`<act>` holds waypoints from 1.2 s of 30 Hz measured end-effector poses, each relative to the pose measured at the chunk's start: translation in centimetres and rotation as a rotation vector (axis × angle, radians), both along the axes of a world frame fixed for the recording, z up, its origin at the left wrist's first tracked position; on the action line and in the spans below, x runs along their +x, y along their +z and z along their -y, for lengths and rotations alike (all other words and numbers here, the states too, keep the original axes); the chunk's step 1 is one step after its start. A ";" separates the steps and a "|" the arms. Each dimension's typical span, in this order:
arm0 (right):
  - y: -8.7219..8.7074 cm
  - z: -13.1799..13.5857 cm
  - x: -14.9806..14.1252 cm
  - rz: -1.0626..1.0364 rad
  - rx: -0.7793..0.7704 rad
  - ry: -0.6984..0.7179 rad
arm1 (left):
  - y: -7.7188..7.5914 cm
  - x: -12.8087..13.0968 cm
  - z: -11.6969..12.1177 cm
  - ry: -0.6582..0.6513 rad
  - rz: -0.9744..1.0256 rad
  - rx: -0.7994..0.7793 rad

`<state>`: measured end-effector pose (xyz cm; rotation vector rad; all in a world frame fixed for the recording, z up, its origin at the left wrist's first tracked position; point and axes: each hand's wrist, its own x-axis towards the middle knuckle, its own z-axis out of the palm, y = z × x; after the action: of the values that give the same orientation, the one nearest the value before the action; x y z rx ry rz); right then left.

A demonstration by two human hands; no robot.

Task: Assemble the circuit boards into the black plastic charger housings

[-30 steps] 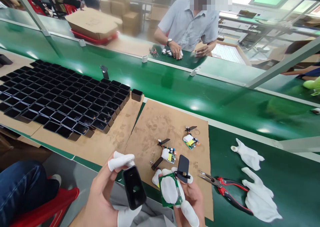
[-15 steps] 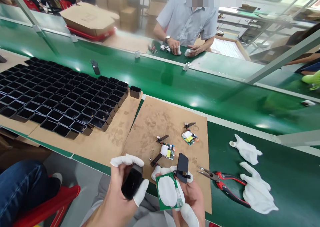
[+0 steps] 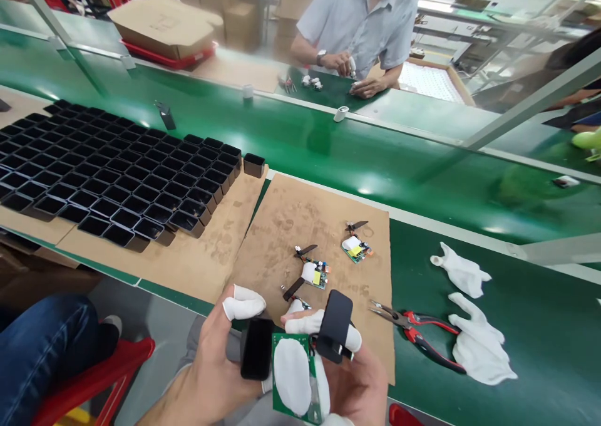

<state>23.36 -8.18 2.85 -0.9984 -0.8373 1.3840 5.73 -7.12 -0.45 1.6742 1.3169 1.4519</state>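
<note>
My left hand point(image 3: 220, 344), with white finger cots on its fingertips, holds a black plastic case point(image 3: 257, 349), its open end facing me. In my right hand point(image 3: 350, 376) is a green circuit board point(image 3: 295, 376) with a white pad on its face. A black end cap point(image 3: 335, 326) hangs beside the board over my right fingers. The board's left edge is right beside the case; whether they touch I cannot tell. Just beyond my hands, on cardboard, lie a small board with a black cap point(image 3: 314, 274) and another such board point(image 3: 357, 248).
Many black cases point(image 3: 117, 175) stand in rows at left on cardboard. Red-handled pliers point(image 3: 417, 332) and white gloves point(image 3: 481, 344) lie at right. A green conveyor belt point(image 3: 300, 138) runs beyond. Across it a person point(image 3: 357, 31) handles small white parts.
The board and cap have moved left, up to the case. The case has turned more upright in my left hand. Small parts on the belt have shifted left.
</note>
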 end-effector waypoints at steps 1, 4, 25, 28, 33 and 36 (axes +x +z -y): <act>0.2 0.0 -0.1 0.021 0.019 0.001 | 0.1 0.1 -0.1 -0.006 0.004 0.014; 0.1 0.0 -0.2 0.080 0.088 0.016 | 0.4 0.2 -0.3 -0.037 0.018 0.037; -0.2 -1.2 0.9 0.216 0.222 0.206 | 1.6 0.3 -0.6 -0.070 -0.042 0.062; -0.4 -1.4 1.0 0.265 0.309 0.230 | 1.6 0.3 -0.5 -0.062 -0.035 0.070; -0.8 -1.1 1.2 0.328 0.355 0.249 | 1.6 0.4 -0.5 -0.038 -0.033 0.095; -1.6 -0.6 1.5 0.362 0.335 0.249 | 1.6 0.4 -0.5 -0.039 -0.026 0.102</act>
<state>24.84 -7.55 1.30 -0.9137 -1.4533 1.2272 6.11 -6.59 1.20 1.7802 1.2351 1.5018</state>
